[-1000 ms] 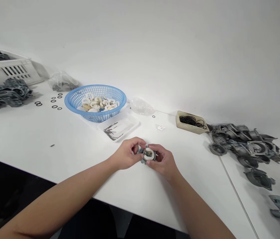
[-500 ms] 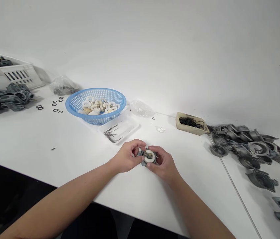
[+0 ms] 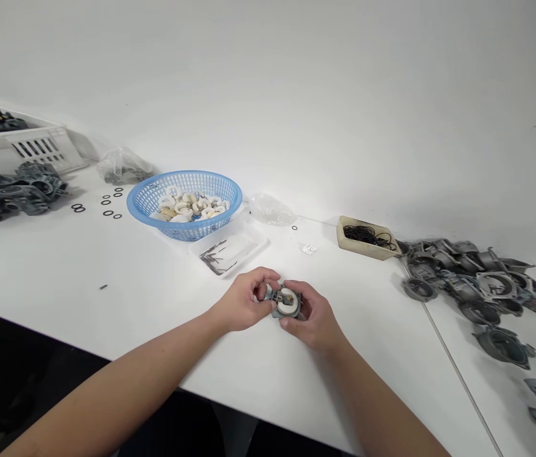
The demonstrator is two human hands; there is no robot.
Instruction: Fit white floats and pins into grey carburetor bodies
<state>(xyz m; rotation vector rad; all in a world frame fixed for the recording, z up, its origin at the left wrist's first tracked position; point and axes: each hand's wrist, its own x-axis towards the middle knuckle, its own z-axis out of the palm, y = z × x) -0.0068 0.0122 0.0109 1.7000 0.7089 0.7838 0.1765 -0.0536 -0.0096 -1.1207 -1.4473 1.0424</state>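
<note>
Watching from the head camera: left hand [image 3: 240, 299] and right hand [image 3: 314, 316] are together, clamped on a grey die-cast housing [image 3: 285, 311] with a white round insert [image 3: 287, 297] facing up. Housing is close to the surface [image 3: 106, 317], in front of and right of the blue plastic basket [image 3: 184, 174]. Shallow clear tray [image 3: 243, 249] sits just beside that basket; loose O-rings [image 3: 110, 206] lie left of it; tub of black O-rings [image 3: 365, 249] and pile of grey housings [image 3: 472, 279] lie right. Risk: a slackened grip could drop the housing or shake the insert loose. Fingers hide its underside, so I can't check seating.
</note>
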